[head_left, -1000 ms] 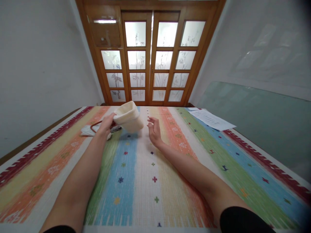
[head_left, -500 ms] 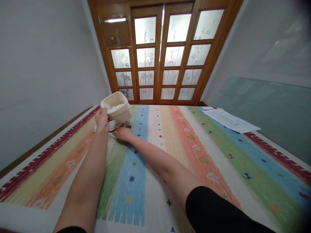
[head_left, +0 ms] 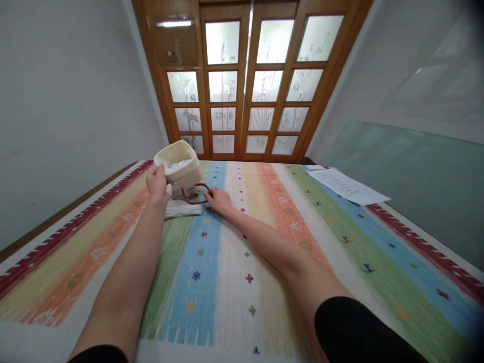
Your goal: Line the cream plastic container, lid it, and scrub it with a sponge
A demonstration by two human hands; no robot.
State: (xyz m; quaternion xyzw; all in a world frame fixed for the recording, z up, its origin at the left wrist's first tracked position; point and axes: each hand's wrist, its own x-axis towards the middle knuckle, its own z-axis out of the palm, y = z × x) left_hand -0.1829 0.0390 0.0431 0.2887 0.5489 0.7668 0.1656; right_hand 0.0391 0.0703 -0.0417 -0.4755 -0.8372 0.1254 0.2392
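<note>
Striped cloth [head_left: 340, 242] with paper sheet [head_left: 346, 185]

Left grip [head_left: 157, 182] closed; right [head_left: 219, 200] seemingly pinching.

I see the left hand [head_left: 157, 182] gripping the rim of a cream fabric basket [head_left: 178, 164], held tilted above the striped cloth [head_left: 242, 262]; white stuff shows inside it; beneath it lies a white bag [head_left: 181, 207] with a red cord handle [head_left: 196, 194]; the right hand [head_left: 219, 200] rests on the cloth, fingers touching that cord; a paper sheet [head_left: 346, 185] lies well apart at the far right edge; wooden glazed doors [head_left: 245, 85] stand behind.
</note>
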